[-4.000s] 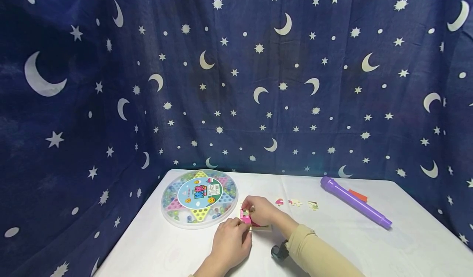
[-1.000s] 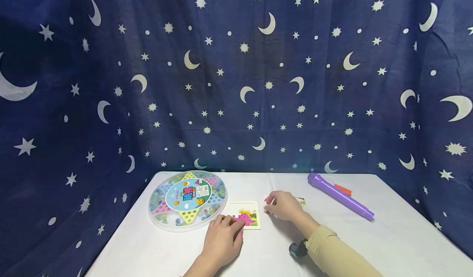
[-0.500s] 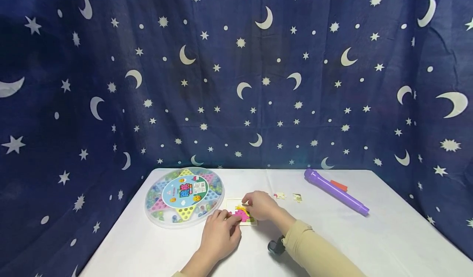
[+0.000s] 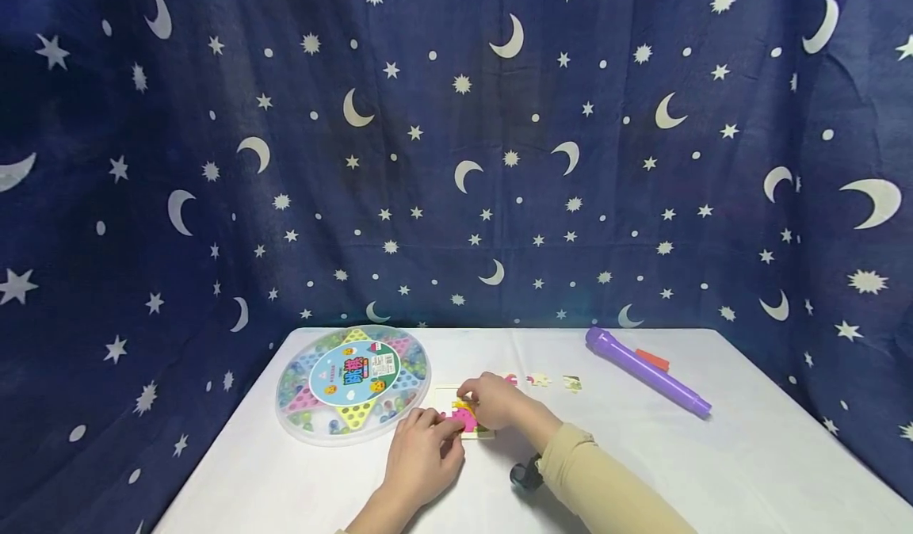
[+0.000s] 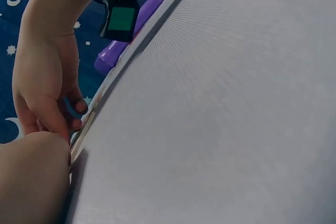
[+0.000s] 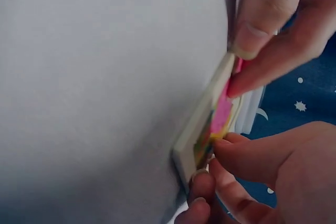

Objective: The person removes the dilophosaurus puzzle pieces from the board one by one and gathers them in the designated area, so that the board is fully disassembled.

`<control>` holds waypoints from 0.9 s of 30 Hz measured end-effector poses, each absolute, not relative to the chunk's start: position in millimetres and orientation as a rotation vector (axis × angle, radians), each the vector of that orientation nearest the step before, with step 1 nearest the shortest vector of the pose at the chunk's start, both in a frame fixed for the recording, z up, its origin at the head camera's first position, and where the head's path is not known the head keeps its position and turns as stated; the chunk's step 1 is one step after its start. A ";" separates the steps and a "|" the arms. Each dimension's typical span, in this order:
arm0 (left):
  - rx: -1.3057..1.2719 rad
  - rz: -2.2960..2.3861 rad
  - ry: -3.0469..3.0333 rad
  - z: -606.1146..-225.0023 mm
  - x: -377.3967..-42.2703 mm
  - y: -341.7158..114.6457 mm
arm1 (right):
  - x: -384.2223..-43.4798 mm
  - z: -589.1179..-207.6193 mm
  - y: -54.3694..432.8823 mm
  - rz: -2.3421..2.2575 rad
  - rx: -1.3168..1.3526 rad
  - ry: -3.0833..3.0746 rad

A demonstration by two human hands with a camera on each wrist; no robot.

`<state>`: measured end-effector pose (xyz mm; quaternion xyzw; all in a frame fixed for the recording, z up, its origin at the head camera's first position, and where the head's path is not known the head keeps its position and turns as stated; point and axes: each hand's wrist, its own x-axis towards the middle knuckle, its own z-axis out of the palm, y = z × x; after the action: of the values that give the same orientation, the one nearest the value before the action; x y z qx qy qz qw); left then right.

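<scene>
A small jigsaw puzzle in a cream tray (image 4: 479,436) lies on the white table, with a pink and yellow picture (image 4: 465,418) partly assembled. My left hand (image 4: 425,455) holds the tray's near-left corner. In the right wrist view its thumb (image 6: 251,39) is at the tray edge and a finger on the pink part. My right hand (image 4: 494,401) is over the tray's right side, thumb and fingers pinched at a yellow piece (image 6: 219,134), mostly hidden by them. Behind this hand lie loose jigsaw pieces: pink (image 4: 510,379), cream (image 4: 540,379) and green (image 4: 572,384).
A round Chinese checkers set (image 4: 353,383) full of marbles sits left of the puzzle. Toward the right back lie a purple toy microphone (image 4: 647,371) and an orange block (image 4: 652,360). A dark wrist camera (image 4: 526,474) juts from the right wrist. A starry curtain (image 4: 456,162) hangs behind.
The right hand was over the tray, moved to the loose pieces a second ago, then came back left to the tray. My left hand has stayed at the corner. The view has shifted slightly.
</scene>
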<state>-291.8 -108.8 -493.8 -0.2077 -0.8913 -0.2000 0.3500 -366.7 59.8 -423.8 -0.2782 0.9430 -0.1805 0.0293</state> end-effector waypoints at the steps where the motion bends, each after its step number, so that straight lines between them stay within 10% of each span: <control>1: -0.543 -0.518 -2.305 -494.8 -291.3 -107.9 | -366.3 -423.0 60.7 -0.573 -0.839 2.889; 27: -0.541 -0.459 -2.461 -482.9 -283.5 -108.9 | -369.7 -422.3 63.5 -0.762 -0.745 2.895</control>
<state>-283.5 -108.9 -482.9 -0.2024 -0.9207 -0.1717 0.2861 -369.7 63.5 -422.3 -0.2414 0.9381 -0.2469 0.0286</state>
